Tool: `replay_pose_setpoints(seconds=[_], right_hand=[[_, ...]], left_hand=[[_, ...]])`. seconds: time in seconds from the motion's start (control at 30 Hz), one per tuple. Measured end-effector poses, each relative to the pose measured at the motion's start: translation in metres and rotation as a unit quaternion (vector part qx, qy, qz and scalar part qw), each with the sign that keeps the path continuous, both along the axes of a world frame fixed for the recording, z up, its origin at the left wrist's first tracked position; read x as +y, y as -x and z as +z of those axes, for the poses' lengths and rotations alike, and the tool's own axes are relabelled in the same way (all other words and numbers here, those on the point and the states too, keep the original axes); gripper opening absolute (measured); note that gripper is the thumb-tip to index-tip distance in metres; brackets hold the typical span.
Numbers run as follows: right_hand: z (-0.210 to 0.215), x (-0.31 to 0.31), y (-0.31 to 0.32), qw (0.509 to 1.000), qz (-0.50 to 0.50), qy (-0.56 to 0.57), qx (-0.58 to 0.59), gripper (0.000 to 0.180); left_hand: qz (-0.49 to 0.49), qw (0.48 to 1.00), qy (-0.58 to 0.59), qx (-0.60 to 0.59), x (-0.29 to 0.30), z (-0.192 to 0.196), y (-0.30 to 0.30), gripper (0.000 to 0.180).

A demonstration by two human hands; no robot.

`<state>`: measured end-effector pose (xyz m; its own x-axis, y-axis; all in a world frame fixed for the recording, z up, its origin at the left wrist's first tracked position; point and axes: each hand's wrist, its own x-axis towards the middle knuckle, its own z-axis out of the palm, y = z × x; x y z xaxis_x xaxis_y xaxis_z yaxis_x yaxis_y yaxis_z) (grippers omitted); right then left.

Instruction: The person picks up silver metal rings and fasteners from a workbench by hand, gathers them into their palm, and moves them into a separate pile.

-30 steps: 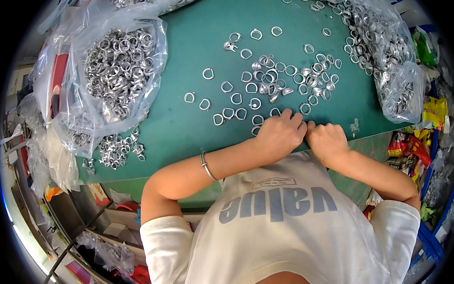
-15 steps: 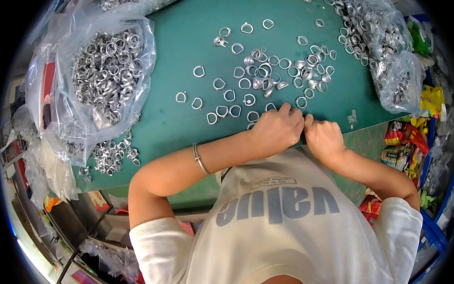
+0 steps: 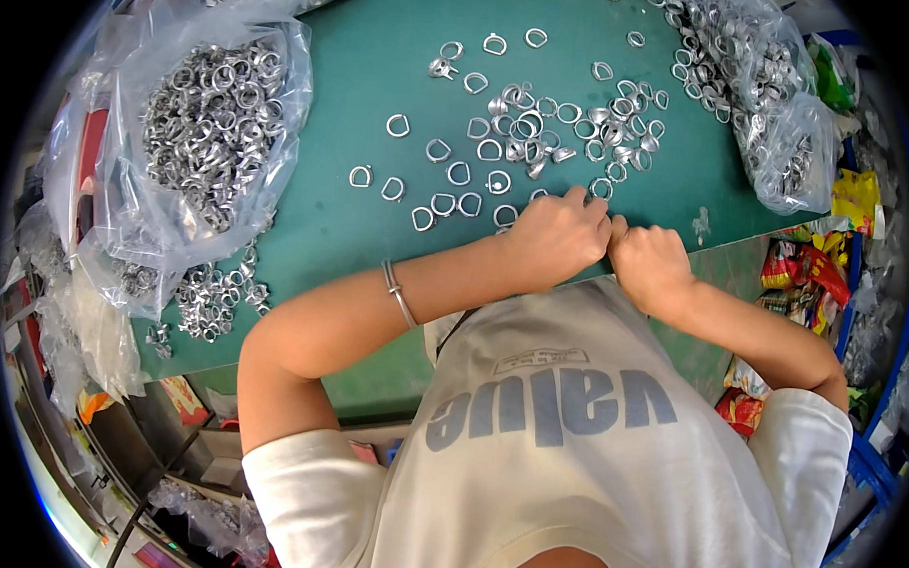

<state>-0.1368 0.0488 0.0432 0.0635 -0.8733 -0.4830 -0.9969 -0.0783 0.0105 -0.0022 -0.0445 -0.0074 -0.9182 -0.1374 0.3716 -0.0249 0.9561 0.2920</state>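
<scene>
At the near edge of the green table (image 3: 346,250), my left hand (image 3: 561,240) and my right hand (image 3: 649,259) meet with curled fingers. Both are closed, fingertips turned inward against each other; whatever they pinch is hidden by the fingers. Just beyond my left hand, loose silver metal rings (image 3: 442,204) with a flattened side lie scattered. A denser cluster of rings and curved, domed metal pieces (image 3: 528,126) spreads farther out. One ring (image 3: 600,188) lies right by my left fingertips.
A clear plastic bag (image 3: 298,108) full of metal rings (image 3: 215,125) lies open at the left, with a small heap of metal parts (image 3: 212,301) nearer me. Another bag (image 3: 815,136) spills rings at the right. Colourful packets (image 3: 805,271) sit beyond the table's right edge.
The view has shifted slightly, so the table things appear a little higher. My hands stay together at the edge, with small finger movements, and my left elbow sits slightly farther left.
</scene>
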Motion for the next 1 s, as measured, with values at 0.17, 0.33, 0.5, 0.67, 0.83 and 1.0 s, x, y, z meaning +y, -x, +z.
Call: replay_pose_setpoints(seconds=[0.17, 0.33, 0.5, 0.67, 0.83, 1.0], right_hand=[[-0.008, 0.003, 0.003, 0.993, -0.09, 0.025, -0.073, 0.01], [-0.012, 0.007, 0.001, 0.997, -0.03, 0.068, -0.028, 0.007], [-0.018, 0.012, 0.003, 0.992, -0.008, 0.12, -0.023, 0.007], [-0.022, 0.01, 0.001, 0.988, -0.014, 0.15, -0.019, 0.007], [-0.006, -0.004, 0.007, 0.993, -0.043, 0.073, -0.078, 0.015], [0.048, -0.029, 0.025, 0.936, -0.126, 0.081, -0.319, 0.023]], left_hand=[[-0.004, 1.0, -0.023, -0.002, -0.001, -0.001, 0.0, 0.017], [-0.013, 1.0, -0.016, 0.0, 0.0, 0.001, -0.001, 0.018], [-0.023, 0.999, -0.029, 0.015, -0.001, -0.004, -0.002, 0.023], [-0.013, 0.999, -0.037, 0.025, 0.0, -0.004, -0.006, 0.024], [0.011, 0.993, -0.114, -0.006, -0.008, 0.005, -0.005, 0.016], [0.03, 0.846, -0.533, -0.015, -0.05, 0.052, -0.008, 0.007]])
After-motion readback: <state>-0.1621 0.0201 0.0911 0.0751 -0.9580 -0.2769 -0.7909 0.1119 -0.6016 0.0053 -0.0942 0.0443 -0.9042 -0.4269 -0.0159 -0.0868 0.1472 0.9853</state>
